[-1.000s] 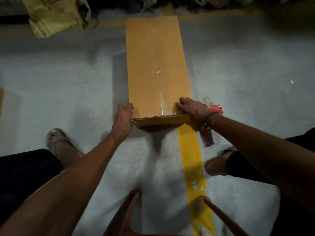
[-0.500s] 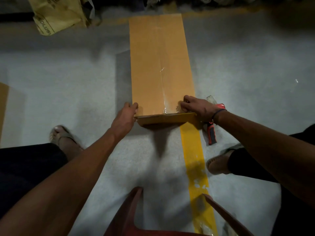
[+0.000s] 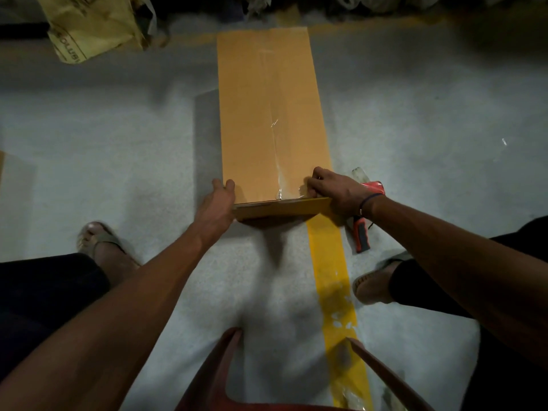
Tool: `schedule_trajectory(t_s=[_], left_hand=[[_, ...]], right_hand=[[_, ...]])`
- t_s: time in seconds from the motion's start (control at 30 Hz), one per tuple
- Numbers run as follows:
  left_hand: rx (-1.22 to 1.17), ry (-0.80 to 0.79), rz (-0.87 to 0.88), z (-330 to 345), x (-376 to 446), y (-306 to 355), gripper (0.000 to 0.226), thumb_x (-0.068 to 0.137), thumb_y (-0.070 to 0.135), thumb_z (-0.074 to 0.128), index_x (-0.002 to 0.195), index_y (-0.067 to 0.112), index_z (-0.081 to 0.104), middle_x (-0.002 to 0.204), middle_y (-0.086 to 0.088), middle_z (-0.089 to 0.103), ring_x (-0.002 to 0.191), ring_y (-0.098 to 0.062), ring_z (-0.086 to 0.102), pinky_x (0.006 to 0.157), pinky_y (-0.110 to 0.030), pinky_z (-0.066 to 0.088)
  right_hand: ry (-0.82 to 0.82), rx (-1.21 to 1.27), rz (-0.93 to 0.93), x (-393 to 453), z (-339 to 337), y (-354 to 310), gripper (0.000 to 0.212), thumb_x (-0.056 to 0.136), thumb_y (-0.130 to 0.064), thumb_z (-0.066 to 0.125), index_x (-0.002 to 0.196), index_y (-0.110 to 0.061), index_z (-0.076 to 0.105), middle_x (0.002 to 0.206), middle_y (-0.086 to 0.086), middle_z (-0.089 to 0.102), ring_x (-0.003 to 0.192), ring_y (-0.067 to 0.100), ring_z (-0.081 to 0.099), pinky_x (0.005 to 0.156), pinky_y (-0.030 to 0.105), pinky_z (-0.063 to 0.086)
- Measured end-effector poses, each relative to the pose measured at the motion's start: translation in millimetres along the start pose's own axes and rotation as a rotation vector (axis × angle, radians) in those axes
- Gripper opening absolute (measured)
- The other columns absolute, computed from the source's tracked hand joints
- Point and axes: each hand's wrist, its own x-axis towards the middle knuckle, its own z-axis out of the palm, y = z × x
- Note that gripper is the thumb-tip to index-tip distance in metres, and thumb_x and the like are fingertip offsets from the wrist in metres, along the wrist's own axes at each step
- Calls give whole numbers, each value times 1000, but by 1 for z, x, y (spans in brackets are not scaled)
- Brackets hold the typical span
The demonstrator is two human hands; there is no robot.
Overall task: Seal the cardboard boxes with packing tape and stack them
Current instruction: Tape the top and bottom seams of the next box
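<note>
Sealing step close to done: long cardboard box [image 3: 271,114] flat on the grey floor [image 3: 118,161], clear tape [image 3: 277,149] laid along its middle seam to the near edge. Left hand [image 3: 218,203] clasping the near left corner, fingers curled over the top. Right hand [image 3: 335,189] bent at the near right corner, fingertips pressing the tape end, probably smoothing it. Next: lifting to a stack, needing grip on both ends. Tape dispenser [image 3: 366,221] just right of the box. Box closed, contents unseen.
</note>
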Motion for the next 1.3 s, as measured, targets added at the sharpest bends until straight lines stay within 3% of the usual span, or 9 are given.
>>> schedule_trajectory(t_s=[0.1,0.2,0.33,0.43,0.5,0.6,0.9,1.07,1.3], left_hand=[[75,62,20,1,-1,4,50,82,-18,62,122,5,42,123,-22,44,79,-38,65,65,-44,53],[81,69,-34,1,-1,15,50,81,-16,66,120,4,43,125,-22,44,83,-36,67,68,-41,54],[9,62,-96,5,3,14,55,89,18,82,124,5,42,126,-19,43,93,-35,66,70,-40,52],[-183,84,-218,4,5,20,110,68,67,86,140,5,30,137,-21,40,118,-41,55,89,-49,53],[-416,121,-374,3,12,33,140,52,77,88,149,4,19,147,-24,35,131,-43,47,102,-50,51],[-676,57,-594,6,28,53,165,42,79,89,158,-4,5,159,-27,30,147,-40,35,115,-46,40],[-716,102,-659,12,27,50,120,53,63,96,139,1,40,140,-21,58,130,-39,56,100,-43,51],[-787,93,-589,15,23,25,91,56,56,97,123,9,57,124,-13,68,113,-34,64,92,-41,56],[-885,-36,-442,5,21,-9,74,73,32,94,130,4,58,126,-11,67,114,-29,65,87,-34,52]], right_hand=[[40,-39,-12,1,5,0,18,90,-12,60,99,-23,48,107,-2,41,89,12,43,68,35,45],[113,-39,78,6,17,2,29,90,-7,60,93,-31,42,101,-8,36,87,9,39,71,44,51],[135,6,101,5,14,-4,23,87,-22,68,101,-24,50,108,0,43,91,17,48,72,46,54],[330,104,327,6,18,-18,65,74,-60,78,114,-18,47,115,4,40,94,24,52,73,36,50],[511,167,563,12,27,-29,97,60,-77,78,126,-14,45,124,10,40,110,29,48,86,39,49],[510,481,862,27,39,-42,135,46,-81,84,145,-7,31,141,20,39,132,39,40,107,46,41],[682,862,869,39,80,-27,135,25,-85,87,135,-18,45,125,2,64,114,21,63,95,44,56],[649,958,838,41,84,-12,126,23,-73,95,124,-17,46,118,2,66,107,20,66,95,46,57],[400,850,895,33,40,-22,115,45,-49,101,126,-5,32,126,14,57,120,34,57,103,47,50]])
